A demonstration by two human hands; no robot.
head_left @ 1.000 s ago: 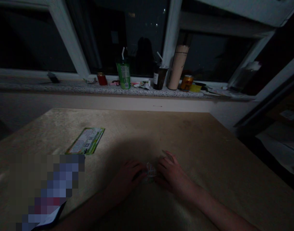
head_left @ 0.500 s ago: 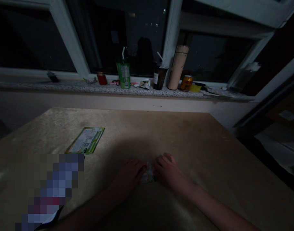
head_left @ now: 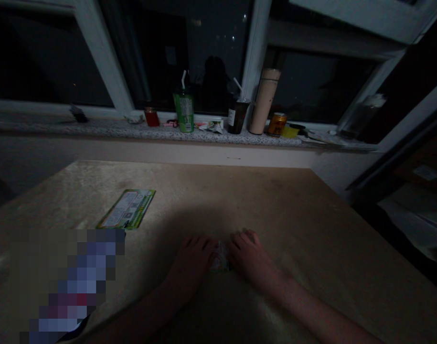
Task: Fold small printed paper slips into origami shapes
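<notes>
A small shiny packet (head_left: 221, 260), seemingly clear plastic with some green and red print, lies on the table between my hands. My left hand (head_left: 195, 258) rests palm down at its left edge, fingers stretched forward and slightly apart. On the opposite side, my right hand (head_left: 252, 255) lies palm down with its fingers loosely spread, the inner ones touching the packet's right edge. Both thumbs are hard to make out in the dim light. Further left lies a flat green printed card or pack (head_left: 128, 209).
A blurred-out object, perhaps a phone (head_left: 84, 282), lies at the left front of the wooden table (head_left: 275, 200). Along the windowsill (head_left: 114, 131) stand a green cup (head_left: 185, 112), a dark cup (head_left: 237, 117), a tall flask (head_left: 264, 102), an orange can (head_left: 277, 124) and a red jar (head_left: 151, 117).
The fingers of my left hand have spread and straightened slightly. Both hands otherwise stay beside the packet, which remains in about the same place.
</notes>
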